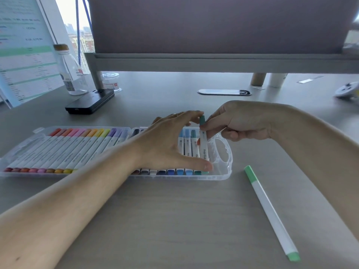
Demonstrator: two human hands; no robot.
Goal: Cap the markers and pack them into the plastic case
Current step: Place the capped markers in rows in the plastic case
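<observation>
Over the plastic case (223,178), teal marker (204,148) stood pinched in right hand (244,121), spread left hand (165,140) touching both ends; uneven pressure could have skewed its seating.

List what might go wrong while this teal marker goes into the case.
1. The teal marker, pinched by the right hand, sits tilted at the case end; it may seat crooked.
2. The left hand spans the packed markers and could dislodge them.
3. The green marker lies loose near the right forearm; a nudge may roll it.
</observation>
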